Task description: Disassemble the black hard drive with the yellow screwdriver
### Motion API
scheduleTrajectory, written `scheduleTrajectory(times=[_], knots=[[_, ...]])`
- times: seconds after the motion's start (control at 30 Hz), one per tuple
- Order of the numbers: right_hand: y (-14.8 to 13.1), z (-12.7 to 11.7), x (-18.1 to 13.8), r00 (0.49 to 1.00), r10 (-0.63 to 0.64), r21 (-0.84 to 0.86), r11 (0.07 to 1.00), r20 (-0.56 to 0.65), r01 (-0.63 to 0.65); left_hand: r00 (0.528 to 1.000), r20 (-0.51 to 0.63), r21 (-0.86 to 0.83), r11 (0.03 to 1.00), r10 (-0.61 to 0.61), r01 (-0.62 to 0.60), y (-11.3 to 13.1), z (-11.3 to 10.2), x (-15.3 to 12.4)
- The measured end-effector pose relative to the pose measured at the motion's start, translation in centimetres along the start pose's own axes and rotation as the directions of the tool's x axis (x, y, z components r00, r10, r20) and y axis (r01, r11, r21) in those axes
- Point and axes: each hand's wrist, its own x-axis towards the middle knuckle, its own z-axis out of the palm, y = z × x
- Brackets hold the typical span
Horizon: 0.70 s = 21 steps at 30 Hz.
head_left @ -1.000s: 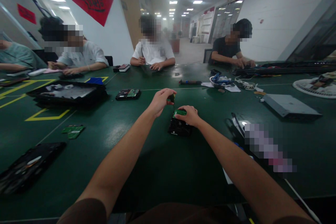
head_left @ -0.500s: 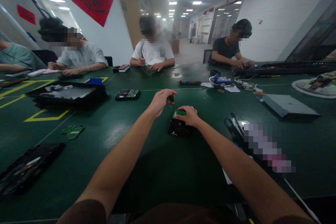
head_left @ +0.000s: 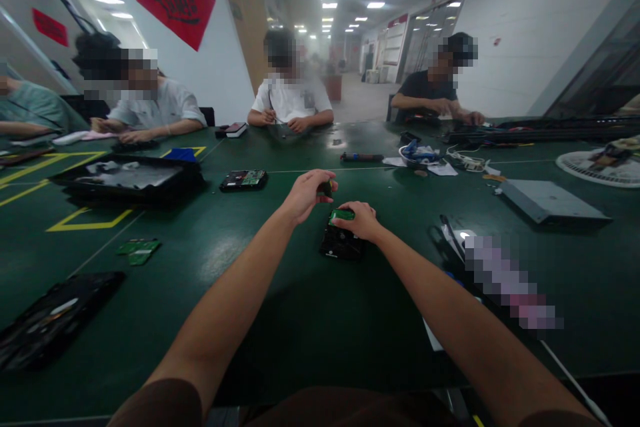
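Note:
Just above the hard drive, my left hand [head_left: 309, 196] pinches the dark handle of a small screwdriver [head_left: 326, 188]. Its thin shaft is hard to make out, and I cannot tell whether the tip touches the drive. The black hard drive [head_left: 341, 244] lies on the table with a green circuit board [head_left: 342, 214] at its far end. My right hand [head_left: 363, 220] is closed around the drive's right side, with fingers over the board, covering part of it.
On the green table [head_left: 280, 347], a black tray [head_left: 125, 197], another drive [head_left: 243, 180], loose green boards [head_left: 140, 251] and a black casing [head_left: 60, 313] lie leftward. Rightward are a grey metal box [head_left: 555, 201], a bowl of blue bits [head_left: 419, 153] and cables. Several people sit opposite.
The screwdriver in my left hand has turned slightly, showing a yellowish spot. My right hand stays on the drive. The person at the far right has shifted their arms.

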Motion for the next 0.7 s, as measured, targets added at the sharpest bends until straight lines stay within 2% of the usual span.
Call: scheduleTrajectory(times=[0.13, 0.3, 0.53, 0.7], knots=[[-0.04, -0.12, -0.01, 1.0, -0.002, 0.001, 1.0, 0.006, 0.002, 1.0, -0.001, -0.051, 0.999, 0.003, -0.004, -0.23, -0.03, 0.15], [-0.1, -0.16, -0.06, 1.0, 0.003, 0.0, 1.0, 0.008, -0.003, 0.998, -0.045, 0.018, 0.999, 0.037, -0.037, -0.3, -0.22, 0.29], [-0.23, -0.19, -0.06, 1.0, 0.009, 0.005, 1.0, 0.003, -0.009, 0.999, -0.028, -0.054, 0.998, -0.017, 0.015, -0.22, 0.16, 0.13], [-0.19, -0.19, 0.01, 1.0, 0.004, 0.006, 1.0, 0.015, -0.004, 0.997, -0.059, 0.031, 0.998, 0.058, -0.056, -0.25, 0.15, 0.2]])
